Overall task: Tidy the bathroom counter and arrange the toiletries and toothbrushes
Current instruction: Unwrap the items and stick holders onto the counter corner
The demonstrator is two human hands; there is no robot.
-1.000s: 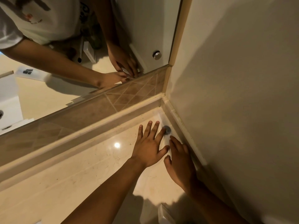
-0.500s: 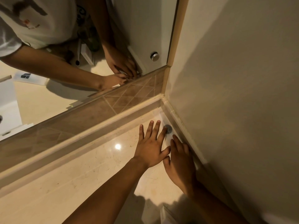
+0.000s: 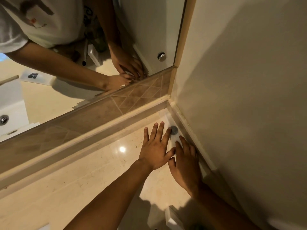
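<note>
A flat white packet point(image 3: 172, 138) with a grey round disc point(image 3: 174, 129) at its far end lies on the beige marble counter point(image 3: 93, 171), tucked into the corner along the right wall. My left hand point(image 3: 155, 148) lies flat with fingers spread, its index fingertip touching the disc. My right hand point(image 3: 186, 163) rests palm down beside it, fingers on the packet's near end and against the wall trim. Neither hand grips anything. Most of the packet is hidden under my hands.
A mirror point(image 3: 66, 88) above the brown tile strip point(image 3: 132, 97) reflects my arms, a white sink, a white box with a dark logo and upright toiletries. A white box corner point(image 3: 172, 218) sits at the near edge. The plain wall point(image 3: 240, 97) closes the right side.
Both hands stay flat at the corner, almost unmoved. Only the view has shifted slightly.
</note>
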